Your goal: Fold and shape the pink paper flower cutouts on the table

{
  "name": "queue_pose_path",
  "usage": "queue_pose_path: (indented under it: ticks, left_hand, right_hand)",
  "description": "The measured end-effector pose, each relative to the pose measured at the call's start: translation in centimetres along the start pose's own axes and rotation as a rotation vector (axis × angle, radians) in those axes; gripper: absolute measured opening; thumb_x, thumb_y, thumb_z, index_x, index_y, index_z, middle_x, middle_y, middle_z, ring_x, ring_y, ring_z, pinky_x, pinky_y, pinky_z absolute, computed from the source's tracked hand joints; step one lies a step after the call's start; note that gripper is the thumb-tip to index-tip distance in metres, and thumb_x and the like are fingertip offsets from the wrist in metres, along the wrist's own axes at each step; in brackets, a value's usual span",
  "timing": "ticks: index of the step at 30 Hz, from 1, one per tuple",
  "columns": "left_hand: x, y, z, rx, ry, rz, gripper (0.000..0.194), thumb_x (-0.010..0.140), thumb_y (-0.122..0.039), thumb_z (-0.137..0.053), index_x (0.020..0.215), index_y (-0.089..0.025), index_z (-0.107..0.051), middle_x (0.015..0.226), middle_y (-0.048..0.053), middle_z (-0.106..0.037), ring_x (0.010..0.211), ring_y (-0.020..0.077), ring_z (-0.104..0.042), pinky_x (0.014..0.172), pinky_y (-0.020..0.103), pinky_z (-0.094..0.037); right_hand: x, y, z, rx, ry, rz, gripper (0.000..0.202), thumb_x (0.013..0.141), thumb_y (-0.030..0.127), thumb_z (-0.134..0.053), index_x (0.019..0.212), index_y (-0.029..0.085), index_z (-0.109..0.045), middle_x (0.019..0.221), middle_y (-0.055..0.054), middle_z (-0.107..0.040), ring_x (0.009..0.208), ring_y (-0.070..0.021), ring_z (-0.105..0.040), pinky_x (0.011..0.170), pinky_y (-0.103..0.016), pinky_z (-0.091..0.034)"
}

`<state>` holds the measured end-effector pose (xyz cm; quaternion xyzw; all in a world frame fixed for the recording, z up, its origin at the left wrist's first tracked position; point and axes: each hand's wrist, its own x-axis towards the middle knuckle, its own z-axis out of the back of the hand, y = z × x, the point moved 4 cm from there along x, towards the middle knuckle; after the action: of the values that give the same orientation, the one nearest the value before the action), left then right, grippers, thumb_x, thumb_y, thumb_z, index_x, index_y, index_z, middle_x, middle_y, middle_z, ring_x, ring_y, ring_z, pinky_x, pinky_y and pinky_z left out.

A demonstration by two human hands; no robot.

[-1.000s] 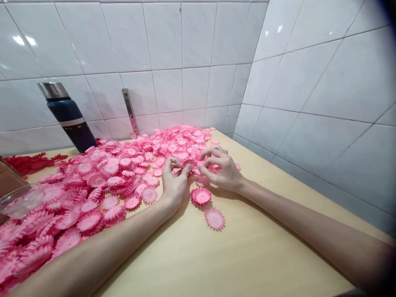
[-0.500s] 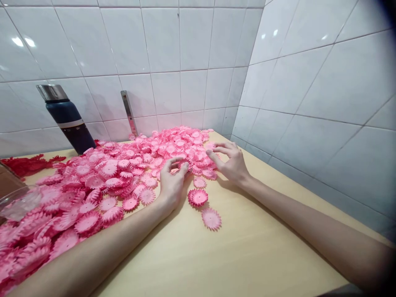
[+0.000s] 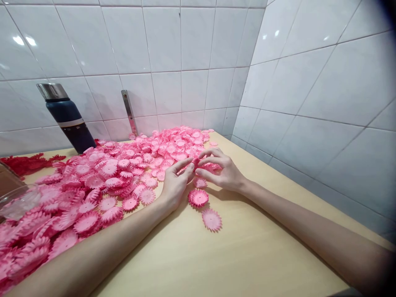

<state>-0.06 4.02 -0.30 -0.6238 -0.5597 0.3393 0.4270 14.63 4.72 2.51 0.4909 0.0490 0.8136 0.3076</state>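
My left hand (image 3: 177, 181) is closed in a pinch on a pink scalloped petal disc (image 3: 196, 162), largely hidden by the fingers. From the other side my right hand (image 3: 221, 170) curves its thumb and fingertips around the same disc, so both hands meet there. Whether it is one layer or a small stack, I cannot tell. Just below the fingertips lie a loose pale disc (image 3: 200, 182), a darker-edged disc (image 3: 198, 198) that looks stacked, and a single flat pink disc (image 3: 212, 220).
A large heap of pink petal discs (image 3: 108, 169) spreads along the left and back of the wooden table (image 3: 222, 255). A dark blue bottle (image 3: 72, 123) stands behind it, beside red material (image 3: 29, 163). A metal strip (image 3: 128, 111) is against the tiled wall (image 3: 163, 41).
My right hand has moved left and slightly toward me, from the heap's right edge to my left fingertips. My left hand has shifted slightly right, still pinching.
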Motion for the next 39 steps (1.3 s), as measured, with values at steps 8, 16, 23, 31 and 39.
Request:
queue_pose_path:
  ticks: [8,16,23,31,39]
  left_hand:
    - [-0.3,-0.2,-0.2,0.040,0.012,0.001,0.032,0.070,-0.032,-0.076,0.097,-0.016,-0.069,0.102,0.008,-0.068,0.085,0.0158,-0.067,0.078,0.029,-0.056]
    - [-0.4,-0.5,-0.2,0.100,0.052,-0.060,0.047,0.068,-0.027,-0.079,0.110,-0.018,-0.060,0.112,0.011,-0.065,0.073,0.0160,-0.068,0.064,0.032,-0.059]
    - [-0.4,-0.3,-0.2,0.105,0.053,-0.027,0.048,0.072,-0.023,-0.075,0.118,-0.017,-0.063,0.115,0.012,-0.065,0.077,0.0158,-0.069,0.067,0.028,-0.058]
    - [-0.3,-0.4,-0.4,0.092,0.087,-0.039,0.046,0.070,-0.026,-0.077,0.113,-0.016,-0.065,0.116,0.011,-0.066,0.084,0.0193,-0.070,0.072,0.030,-0.058]
    - [-0.2,-0.1,-0.2,0.128,0.116,-0.045,0.048,0.071,-0.028,-0.076,0.116,-0.017,-0.065,0.113,0.012,-0.068,0.085,0.0193,-0.070,0.075,0.030,-0.057]
  right_hand:
    - [-0.3,-0.6,-0.3,0.030,-0.004,-0.015,0.004,0.080,0.019,-0.064,0.082,0.021,-0.068,0.098,-0.008,-0.064,0.095,-0.0227,-0.058,0.085,-0.042,-0.048]
    - [-0.4,-0.7,-0.7,0.120,0.071,-0.039,0.008,0.081,0.017,-0.061,0.082,0.020,-0.068,0.104,-0.009,-0.061,0.100,-0.0242,-0.057,0.090,-0.045,-0.045]
    - [-0.2,-1.2,-0.4,0.373,0.091,-0.288,0.016,0.084,0.029,-0.061,0.076,0.021,-0.072,0.104,-0.008,-0.061,0.101,-0.0247,-0.058,0.089,-0.043,-0.045]
    - [-0.3,-1.6,-0.6,0.487,0.080,-0.405,0.018,0.079,0.037,-0.067,0.076,0.021,-0.073,0.105,-0.008,-0.060,0.096,-0.0226,-0.059,0.078,-0.038,-0.050]
    - [-0.3,-1.5,-0.6,0.490,0.074,-0.405,0.016,0.079,0.035,-0.067,0.075,0.020,-0.073,0.104,-0.008,-0.060,0.097,-0.0224,-0.059,0.082,-0.040,-0.049]
